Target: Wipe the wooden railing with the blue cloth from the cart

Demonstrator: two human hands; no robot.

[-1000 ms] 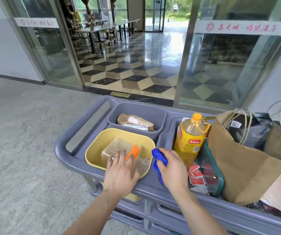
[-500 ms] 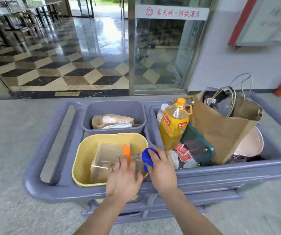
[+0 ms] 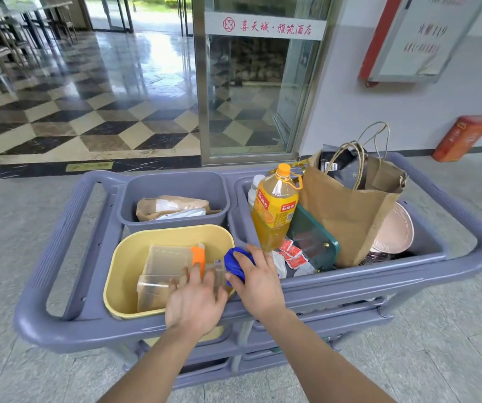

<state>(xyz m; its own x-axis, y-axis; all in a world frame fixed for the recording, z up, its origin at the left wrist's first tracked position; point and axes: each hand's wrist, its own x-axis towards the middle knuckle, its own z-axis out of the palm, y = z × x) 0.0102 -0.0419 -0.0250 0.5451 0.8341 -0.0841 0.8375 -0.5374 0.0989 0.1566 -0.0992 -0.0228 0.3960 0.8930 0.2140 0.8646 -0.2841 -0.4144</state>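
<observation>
Grey-violet plastic cart (image 3: 350,282), seen from above, on a speckled stone floor before a glass door (image 3: 257,82). Its top tray is crowded. At the back left sits a grey bin (image 3: 176,184) holding a crumpled brown paper packet (image 3: 170,206). In front of it is a yellow tub (image 3: 125,269) with a clear plastic container (image 3: 165,264) lying in it, an orange piece (image 3: 198,256) at the container's right end. The right compartment holds an upright bottle of orange drink (image 3: 274,210), a brown paper bag (image 3: 347,216) with string handles, a dark green framed case (image 3: 318,242) leaning against the bag, red sachets (image 3: 292,254) and pale pink plates (image 3: 394,231) at the far right. The bottle and sachets stand just behind the cloth. A red box (image 3: 463,138) stands on the floor by the wall.

The blue cloth (image 3: 235,261) is a small, bright, bunched wad at the near edge of the tray, between the yellow tub and the right compartment. The right hand (image 3: 258,283) grips it, fingers curled over the top and thumb against its left side, covering much of it. The left hand (image 3: 194,301) is spread, fingers apart and slightly blurred, over the tub's near rim and the clear container; whether it touches them cannot be told.
</observation>
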